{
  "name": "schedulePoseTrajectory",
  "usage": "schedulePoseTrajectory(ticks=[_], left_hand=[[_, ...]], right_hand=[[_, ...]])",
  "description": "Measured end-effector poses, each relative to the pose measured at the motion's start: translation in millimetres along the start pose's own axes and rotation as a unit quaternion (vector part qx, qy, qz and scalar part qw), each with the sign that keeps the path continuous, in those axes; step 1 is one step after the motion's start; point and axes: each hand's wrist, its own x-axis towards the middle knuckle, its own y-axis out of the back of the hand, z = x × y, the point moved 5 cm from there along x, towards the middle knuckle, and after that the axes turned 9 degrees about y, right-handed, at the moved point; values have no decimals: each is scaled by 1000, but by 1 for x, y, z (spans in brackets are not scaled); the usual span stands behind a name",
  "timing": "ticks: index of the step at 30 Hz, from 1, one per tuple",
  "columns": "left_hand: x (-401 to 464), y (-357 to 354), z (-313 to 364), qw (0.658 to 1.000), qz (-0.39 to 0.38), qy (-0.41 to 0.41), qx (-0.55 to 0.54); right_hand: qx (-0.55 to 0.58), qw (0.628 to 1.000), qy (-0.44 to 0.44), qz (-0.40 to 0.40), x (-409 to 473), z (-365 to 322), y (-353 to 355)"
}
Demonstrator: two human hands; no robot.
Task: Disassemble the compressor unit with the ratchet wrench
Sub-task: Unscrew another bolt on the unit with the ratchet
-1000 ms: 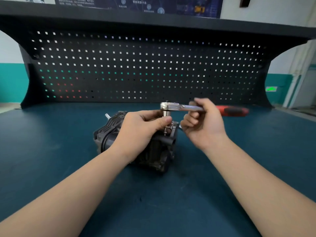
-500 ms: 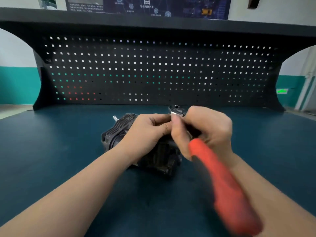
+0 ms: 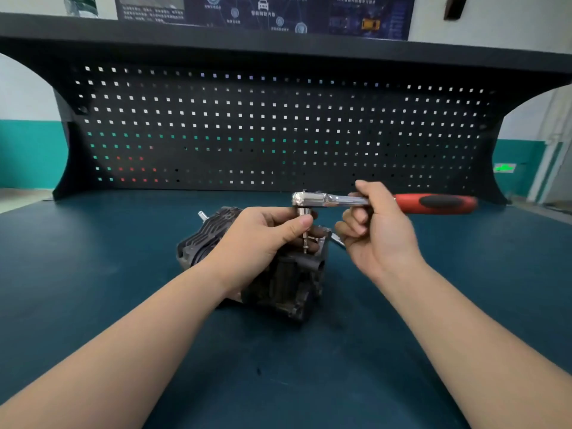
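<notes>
Change: half a second ago the ratchet wrench (image 3: 383,202) pointed its red handle at the camera; now the handle points right.
Right hand (image 3: 376,230): holds the wrench's shiny bar.
Left hand (image 3: 263,233): pinches the socket under the wrench head.
Compressor unit (image 3: 278,274): lies on the table, under the left hand.
Table (image 3: 93,274): dark blue top.
Room: black pegboard (image 3: 278,128) behind, white and teal walls.

Single head-worn view, wide-angle, looking forward and down along both forearms. Close on left hand (image 3: 263,233) and right hand (image 3: 376,230); pegboard (image 3: 278,128) faces camera beyond them.
</notes>
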Motion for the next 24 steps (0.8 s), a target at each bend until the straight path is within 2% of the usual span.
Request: schedulePoseTrajectory(ticks=[2, 3, 5, 6, 7, 8, 9, 10, 11, 13, 14, 15, 17, 18, 20, 22, 24], left_hand=[[-1, 1, 1, 1000, -3, 3, -2], [-2, 2, 2, 1000, 5, -1, 6], [-2, 3, 3, 999, 20, -20, 39], [-3, 3, 4, 998, 23, -28, 56], [-3, 2, 4, 997, 24, -34, 68], [-3, 2, 4, 996, 26, -39, 75], [-3, 1, 4, 996, 30, -42, 74], [-3, 1, 3, 996, 35, -41, 66], [-3, 1, 3, 997, 40, -36, 53], [-2, 1, 2, 998, 52, -30, 37], [-2, 2, 1, 997, 57, -28, 34], [-2, 2, 2, 998, 57, -27, 31], [-2, 2, 1, 998, 54, -27, 27], [-2, 2, 1, 998, 52, -26, 28], [0, 2, 1, 999, 33, -17, 22], [0, 2, -1, 1000, -3, 0, 4], [-2, 3, 0, 1000, -19, 6, -2]], right_hand=[[-127, 977, 163, -56, -10, -22, -11], [-226, 933, 265, -93, -20, -33, -19], [-375, 797, 439, -179, -46, -46, -38], [-408, 738, 491, -218, -58, -48, -45], [-423, 696, 526, -246, -64, -48, -48], [-428, 677, 542, -255, -65, -49, -48], [-428, 686, 535, -244, -60, -51, -45], [-419, 726, 500, -218, -49, -52, -40], [-395, 787, 436, -186, -35, -52, -32], [-285, 915, 251, -134, -7, -42, -15], [-212, 959, 145, -123, 2, -32, -8], [-143, 982, 42, -113, 7, -20, -3], [-40, 991, -102, -81, 8, 1, 4], [-6, 990, -128, -61, 7, 8, 6], [23, 992, -118, -30, 5, 13, 5], [-13, 999, -31, -28, 2, 3, -1], [-123, 982, 121, -74, -8, -19, -12]])
